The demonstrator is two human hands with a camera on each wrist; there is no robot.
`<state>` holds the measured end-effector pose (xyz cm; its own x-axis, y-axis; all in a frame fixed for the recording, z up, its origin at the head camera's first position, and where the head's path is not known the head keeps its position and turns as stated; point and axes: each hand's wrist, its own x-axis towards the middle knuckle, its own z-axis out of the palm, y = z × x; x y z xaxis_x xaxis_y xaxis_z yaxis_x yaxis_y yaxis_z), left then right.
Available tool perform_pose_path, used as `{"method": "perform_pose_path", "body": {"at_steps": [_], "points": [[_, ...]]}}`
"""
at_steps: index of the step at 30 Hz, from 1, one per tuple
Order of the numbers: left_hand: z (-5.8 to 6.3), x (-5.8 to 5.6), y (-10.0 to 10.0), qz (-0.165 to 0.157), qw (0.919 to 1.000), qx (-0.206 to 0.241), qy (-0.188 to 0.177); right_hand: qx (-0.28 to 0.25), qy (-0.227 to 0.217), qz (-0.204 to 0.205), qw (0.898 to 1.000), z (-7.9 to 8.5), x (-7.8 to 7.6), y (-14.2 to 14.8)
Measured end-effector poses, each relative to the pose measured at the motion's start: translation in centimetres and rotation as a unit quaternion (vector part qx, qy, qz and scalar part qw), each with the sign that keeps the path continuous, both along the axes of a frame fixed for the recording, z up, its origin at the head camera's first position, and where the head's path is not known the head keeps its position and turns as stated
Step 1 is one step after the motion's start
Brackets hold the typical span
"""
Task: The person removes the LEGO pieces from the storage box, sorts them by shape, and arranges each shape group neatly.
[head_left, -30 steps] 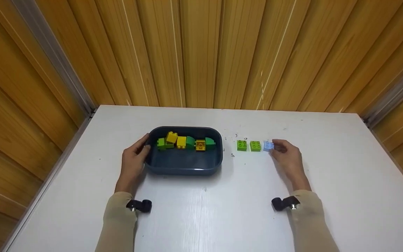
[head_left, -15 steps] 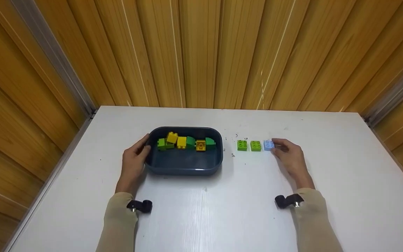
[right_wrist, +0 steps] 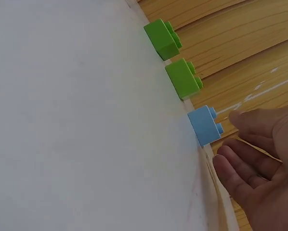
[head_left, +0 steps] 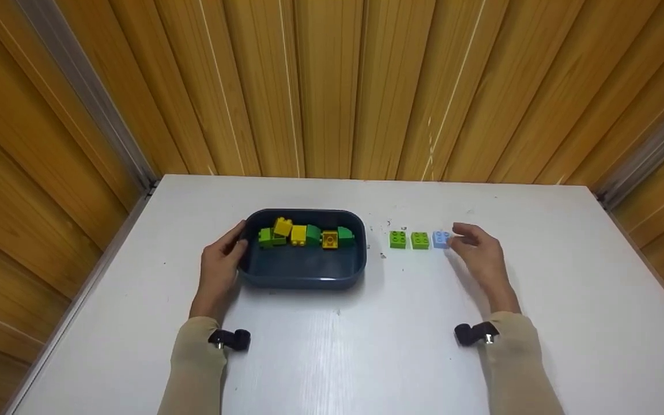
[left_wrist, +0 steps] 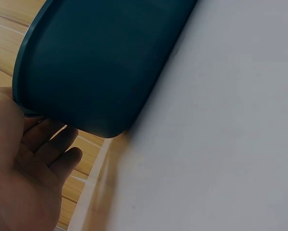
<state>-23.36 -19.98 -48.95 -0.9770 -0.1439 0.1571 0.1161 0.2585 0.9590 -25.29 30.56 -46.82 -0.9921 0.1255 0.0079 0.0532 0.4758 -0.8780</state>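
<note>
A dark blue tray (head_left: 303, 282) holds several yellow and green toy bricks. My left hand (head_left: 221, 265) grips its left end, thumb at the rim and fingers round the outer wall; the left wrist view shows the tray's side (left_wrist: 100, 62) above the loosely bent fingers (left_wrist: 67, 161). To the right, two lime green bricks (head_left: 397, 240) and a light blue brick (head_left: 441, 240) stand in a row, studs up. Beside the blue brick is my right hand (head_left: 482, 259), thumb and fingers spread apart. In the right wrist view a gap shows between the fingertips (right_wrist: 222, 166) and the blue brick (right_wrist: 204, 126).
Everything stands on a white table (head_left: 332, 346) with small dark specks near the bricks. Wood-patterned panels (head_left: 332, 86) rise behind the table and at both sides. Each sleeve (head_left: 199, 357) carries a small black wrist camera (head_left: 234, 339).
My right thumb and fingers have come off the light blue brick and spread, the hand shifting slightly right. The brick stays in line with the green ones. My left hand and the tray look unmoved.
</note>
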Motion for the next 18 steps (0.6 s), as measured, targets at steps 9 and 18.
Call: {"method": "perform_pose_path", "body": {"at_steps": [9, 18], "points": [[-0.1, 0.0, 0.1, 0.000, 0.9998, -0.019, 0.009, 0.008, 0.063, 0.012, 0.998, 2.3, 0.8, -2.1], [-0.1, 0.1, -0.1, 0.003, 0.9997, -0.017, 0.014, -0.024, 0.101, 0.086, 0.991, 4.6, 1.1, -6.3]]}}
